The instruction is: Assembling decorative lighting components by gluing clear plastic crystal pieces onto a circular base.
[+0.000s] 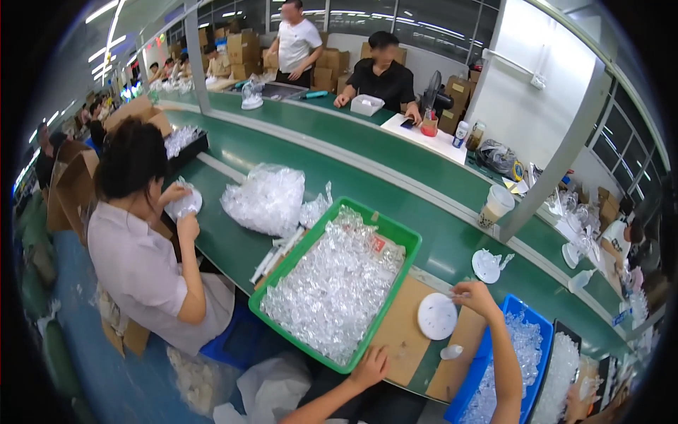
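A round white disc [437, 316] with several small dark marks or holes lies on the cardboard in front of me. My right hand [476, 297] is at its right edge, fingertips pinched together over the rim; anything between them is too small to make out. Beside the near corner of a green tray [417, 244] full of clear plastic pieces [332, 275], my left hand [370, 367] rests low over the cardboard [400, 332]. Its fingers are curled in, and what they may hold is hidden. A small white dropper-like bottle [451, 351] lies below the disc.
A blue bin [528, 309] of clear pieces stands by my right forearm. Farther back are a white disc with clear parts [487, 266], a plastic cup [497, 205] and a bulging clear bag [265, 201]. A co-worker [148, 261] sits at my left, holding a white piece.
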Available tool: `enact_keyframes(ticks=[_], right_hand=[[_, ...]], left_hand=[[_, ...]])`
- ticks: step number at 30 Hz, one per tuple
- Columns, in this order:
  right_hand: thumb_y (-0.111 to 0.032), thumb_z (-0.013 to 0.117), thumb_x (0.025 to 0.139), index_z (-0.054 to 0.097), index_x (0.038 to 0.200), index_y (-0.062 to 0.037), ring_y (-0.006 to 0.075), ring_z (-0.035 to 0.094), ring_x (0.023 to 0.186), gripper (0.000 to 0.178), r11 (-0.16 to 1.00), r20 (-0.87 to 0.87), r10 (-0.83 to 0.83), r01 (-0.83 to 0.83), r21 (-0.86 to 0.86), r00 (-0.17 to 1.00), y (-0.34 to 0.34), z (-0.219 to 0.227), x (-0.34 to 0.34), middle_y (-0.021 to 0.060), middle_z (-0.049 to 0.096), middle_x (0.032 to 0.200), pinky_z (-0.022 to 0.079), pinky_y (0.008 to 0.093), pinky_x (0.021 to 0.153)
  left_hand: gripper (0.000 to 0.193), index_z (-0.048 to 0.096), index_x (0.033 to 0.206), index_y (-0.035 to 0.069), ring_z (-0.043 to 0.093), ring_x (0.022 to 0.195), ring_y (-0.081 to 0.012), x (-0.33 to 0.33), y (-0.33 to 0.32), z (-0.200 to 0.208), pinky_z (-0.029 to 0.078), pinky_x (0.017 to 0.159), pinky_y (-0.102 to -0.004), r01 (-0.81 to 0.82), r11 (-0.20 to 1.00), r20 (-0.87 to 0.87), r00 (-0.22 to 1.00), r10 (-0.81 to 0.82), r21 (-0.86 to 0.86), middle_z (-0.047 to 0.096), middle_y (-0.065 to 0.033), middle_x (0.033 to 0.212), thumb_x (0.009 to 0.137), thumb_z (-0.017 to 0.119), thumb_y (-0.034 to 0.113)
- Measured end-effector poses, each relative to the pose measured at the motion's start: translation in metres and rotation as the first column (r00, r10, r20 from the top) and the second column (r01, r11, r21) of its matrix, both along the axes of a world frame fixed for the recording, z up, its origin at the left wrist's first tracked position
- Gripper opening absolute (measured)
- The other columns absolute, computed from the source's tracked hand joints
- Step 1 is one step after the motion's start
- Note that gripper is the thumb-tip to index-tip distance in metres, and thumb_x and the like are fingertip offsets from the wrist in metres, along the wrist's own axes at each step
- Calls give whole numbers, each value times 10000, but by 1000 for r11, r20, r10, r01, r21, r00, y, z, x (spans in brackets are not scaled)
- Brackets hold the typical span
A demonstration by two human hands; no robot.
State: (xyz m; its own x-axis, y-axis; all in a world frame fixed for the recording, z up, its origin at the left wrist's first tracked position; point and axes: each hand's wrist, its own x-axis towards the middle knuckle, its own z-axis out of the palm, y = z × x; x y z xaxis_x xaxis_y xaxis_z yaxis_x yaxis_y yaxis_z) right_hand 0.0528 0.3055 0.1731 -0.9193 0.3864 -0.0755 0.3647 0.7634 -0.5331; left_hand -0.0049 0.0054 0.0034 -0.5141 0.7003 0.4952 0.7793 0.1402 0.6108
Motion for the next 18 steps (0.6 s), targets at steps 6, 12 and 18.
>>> enact_keyframes(ticks=[6, 12, 18], right_hand=[[-164, 675, 749, 670, 976, -62, 235, 646, 884, 249, 858, -35, 504, -505, -100, 863, -67, 4, -39, 114, 667, 976, 501, 315, 774], [-194, 646, 744, 651, 968, -48, 312, 626, 888, 268, 937, -98, 297, -270, 221, 950, -75, -20, -137, 148, 654, 943, 500, 389, 804], [-214, 648, 681, 642, 882, -44, 320, 630, 835, 263, 824, 325, 158, -306, 477, 933, -75, -94, -212, 182, 647, 855, 511, 420, 748]], left_hand=[[395, 545, 1184, 60, 431, 1194, -344, -15, 3, 20, 350, 984, -433, 149, 983, -117, 980, -161, -102, 479, -204, 1248, 835, 566, 244], [406, 541, 1191, 59, 426, 1204, -345, -9, 0, 15, 329, 999, -439, 112, 984, -148, 980, -132, -137, 471, -205, 1269, 844, 557, 270], [430, 531, 1211, 59, 427, 1203, -341, -5, 6, 13, 337, 995, -438, 121, 984, -178, 974, -143, -130, 470, -202, 1278, 845, 554, 283]])
